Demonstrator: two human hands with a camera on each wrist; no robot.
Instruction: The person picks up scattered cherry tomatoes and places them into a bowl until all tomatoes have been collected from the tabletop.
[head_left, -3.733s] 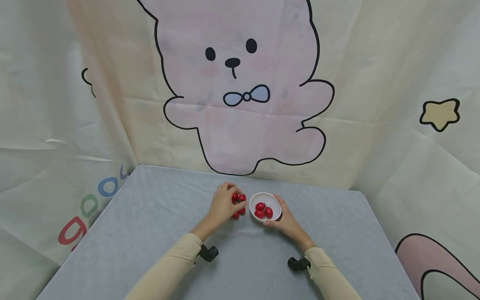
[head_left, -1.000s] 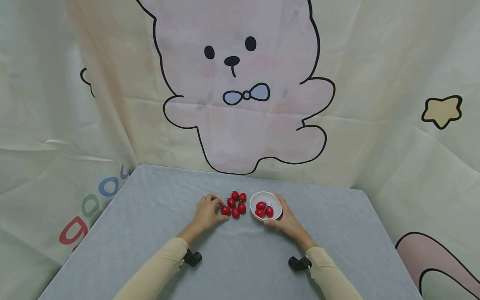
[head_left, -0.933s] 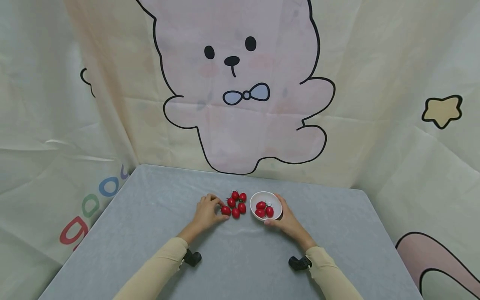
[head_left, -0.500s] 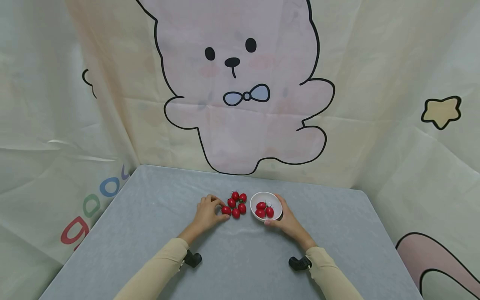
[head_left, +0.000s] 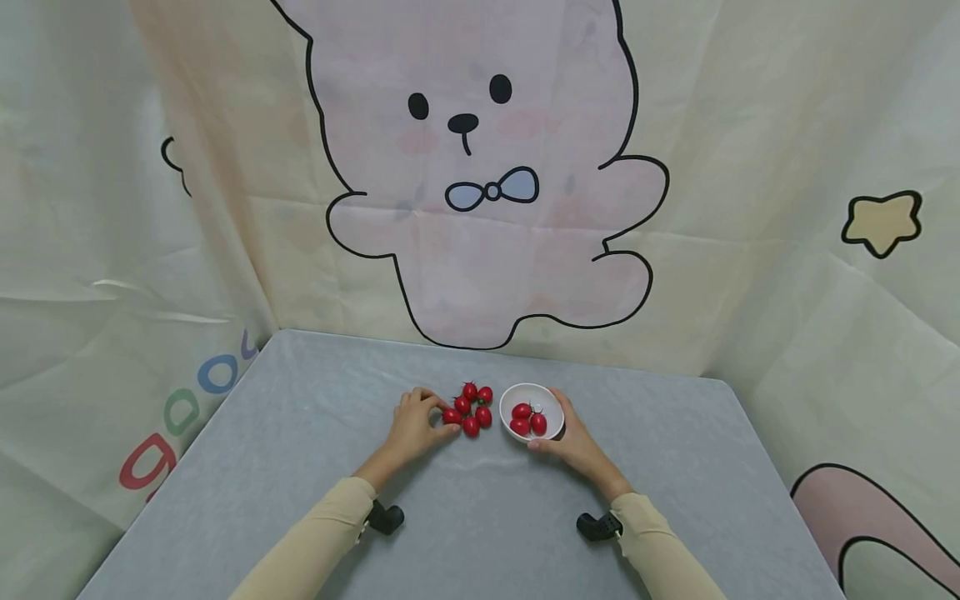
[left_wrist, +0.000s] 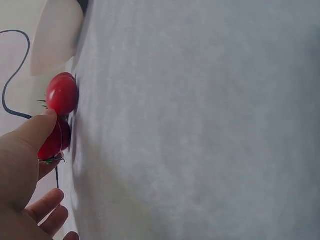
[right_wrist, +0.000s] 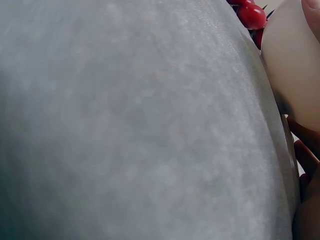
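Several red cherry tomatoes [head_left: 471, 427] with green stems lie in a loose cluster on the table. At the cluster's left edge my left hand [head_left: 411, 427] pinches one cherry tomato [head_left: 452, 417] between thumb and fingers. In the left wrist view the thumb lies over that cherry tomato [left_wrist: 49, 147], and another tomato [left_wrist: 62, 95] sits just beyond it. My right hand [head_left: 576, 442] holds a small white bowl [head_left: 507, 429] by its right side, thumb at the near rim. Inside the bowl are three cherry tomatoes [head_left: 521, 411]. The right wrist view shows the bowl's outer wall [right_wrist: 290, 65].
A grey cloth covers the table [head_left: 480, 517]. Printed curtains [head_left: 495, 275] with a bear figure stand along the back and sides. Black cameras are strapped to both wrists, the left camera [head_left: 386, 518] and the right camera [head_left: 598, 527].
From over the cluster beside the bowl, my left hand has moved left to the outermost tomato. Lately its thumb and that tomato have shifted slightly. The right hand and bowl stay put.
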